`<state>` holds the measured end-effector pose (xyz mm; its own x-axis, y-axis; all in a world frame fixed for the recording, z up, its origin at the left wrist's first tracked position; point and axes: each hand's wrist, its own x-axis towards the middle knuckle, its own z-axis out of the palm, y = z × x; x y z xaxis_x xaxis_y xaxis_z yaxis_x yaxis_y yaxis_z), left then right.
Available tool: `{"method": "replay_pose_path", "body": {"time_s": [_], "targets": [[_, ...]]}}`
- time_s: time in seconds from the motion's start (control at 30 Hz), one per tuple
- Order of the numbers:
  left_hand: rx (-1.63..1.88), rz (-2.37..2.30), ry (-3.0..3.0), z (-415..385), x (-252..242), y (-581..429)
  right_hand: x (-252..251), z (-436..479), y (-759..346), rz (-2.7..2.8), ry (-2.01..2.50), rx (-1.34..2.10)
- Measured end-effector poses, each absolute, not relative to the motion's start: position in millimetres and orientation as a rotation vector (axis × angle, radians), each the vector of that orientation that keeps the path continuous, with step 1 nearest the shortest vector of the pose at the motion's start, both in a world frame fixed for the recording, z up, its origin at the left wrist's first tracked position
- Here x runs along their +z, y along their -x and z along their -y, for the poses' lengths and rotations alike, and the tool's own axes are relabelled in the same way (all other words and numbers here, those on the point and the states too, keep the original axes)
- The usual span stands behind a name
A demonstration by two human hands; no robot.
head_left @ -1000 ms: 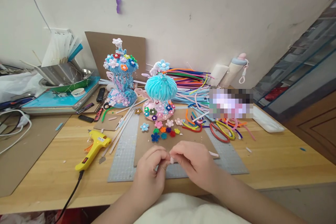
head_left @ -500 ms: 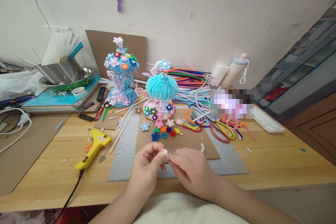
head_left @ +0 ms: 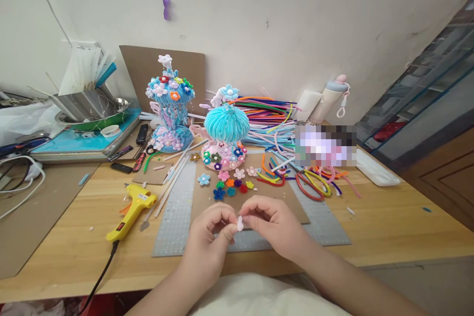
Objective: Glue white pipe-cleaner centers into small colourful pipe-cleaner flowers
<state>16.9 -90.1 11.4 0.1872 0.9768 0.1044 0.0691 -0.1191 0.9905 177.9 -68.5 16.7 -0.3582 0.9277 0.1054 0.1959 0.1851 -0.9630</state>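
Observation:
My left hand [head_left: 209, 237] and my right hand [head_left: 276, 224] meet over the near edge of a cardboard sheet. Pinched between their fingertips is a small, bent piece of pale pink pipe cleaner [head_left: 240, 223]. Just beyond my hands lie several fuzzy pipe-cleaner flowers, among them a dark blue flower [head_left: 218, 193] and a light blue flower [head_left: 203, 179]. Behind them stands a turquoise domed pipe-cleaner ornament [head_left: 226, 122] with flowers around its pink base. A taller blue flowered ornament [head_left: 171, 90] is at its left.
A yellow glue gun [head_left: 135, 207] with a black cord lies at the left. The cardboard sheet [head_left: 285, 202] rests on a grey cutting mat [head_left: 326, 232]. Coloured pipe cleaners [head_left: 314, 182] lie right and behind. A metal bowl [head_left: 79, 106] and bottle [head_left: 329, 98] stand farther back.
My right hand has risen slightly and its fingers have spread into a looser pinch. The pale pink piece has shifted right and turned. A pale scrap on the cardboard is no longer visible.

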Motion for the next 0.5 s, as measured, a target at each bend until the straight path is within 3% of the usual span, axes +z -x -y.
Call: {"method": "replay_pose_path", "body": {"time_s": [0.23, 0.5], "targets": [[1.249, -1.154, -1.123, 88, 9, -24, 8, 80, -173, 1.824, 0.968, 1.055], [0.946, -1.119, -1.500, 90, 17, -10, 15, 83, -183, 2.157, 0.971, 0.784]]}}
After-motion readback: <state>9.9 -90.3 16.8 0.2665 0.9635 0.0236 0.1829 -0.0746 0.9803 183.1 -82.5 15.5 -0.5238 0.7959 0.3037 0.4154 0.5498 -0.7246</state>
